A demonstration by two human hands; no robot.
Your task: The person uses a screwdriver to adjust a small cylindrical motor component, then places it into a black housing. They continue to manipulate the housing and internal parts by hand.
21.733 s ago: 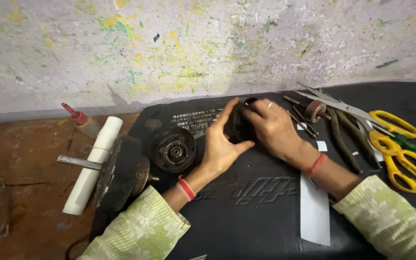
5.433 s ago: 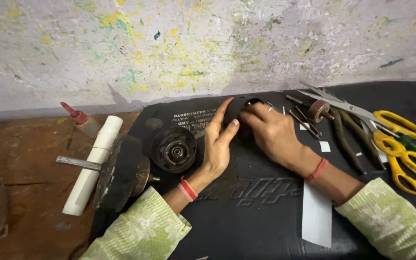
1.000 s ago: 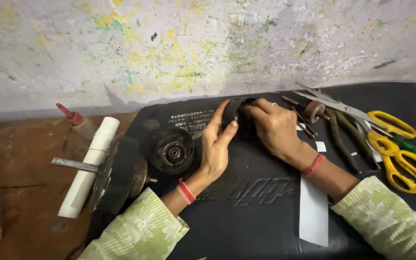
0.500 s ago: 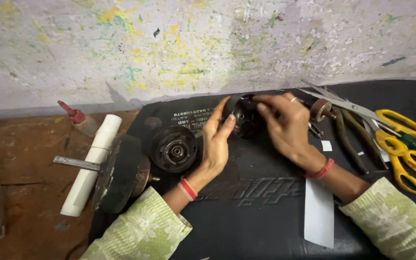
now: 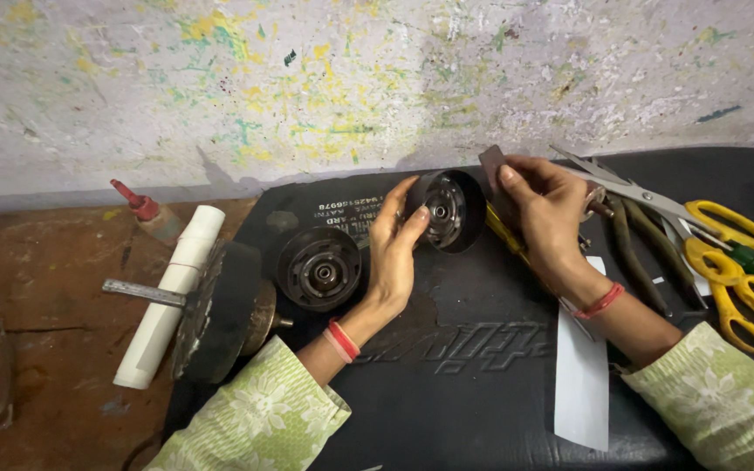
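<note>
The left hand (image 5: 394, 253) is cupped against the side of a round black drum (image 5: 448, 209), fingers curled close around its rim with the thumb up by the open face, so the drum stands tilted on edge on the black mat (image 5: 447, 392), its hub and hollow inside turned toward the camera. The right hand (image 5: 550, 209) sits on the drum's far side, fingers pinched narrow on a small dark flat strip (image 5: 492, 164) whose corner pokes up above the drum's rim; whether that strip touches the drum I cannot tell. Just left of the left hand lies a second round black part (image 5: 318, 269), flat on the mat with its ribbed centre facing up, apart from the held drum. Further left, a dark disc on a metal shaft (image 5: 211, 305) leans at the mat's edge, a white tube (image 5: 172, 292) lying beside it on the brown table (image 5: 37, 296), and a red-capped bottle (image 5: 152, 216) rests near the wall. To the right of the right hand, steel scissors (image 5: 634, 187) and yellow-handled scissors (image 5: 730, 262) lie on the mat with dark pliers (image 5: 630, 253) between them and the wrist. A white paper strip (image 5: 582, 384) lies below the right forearm.
</note>
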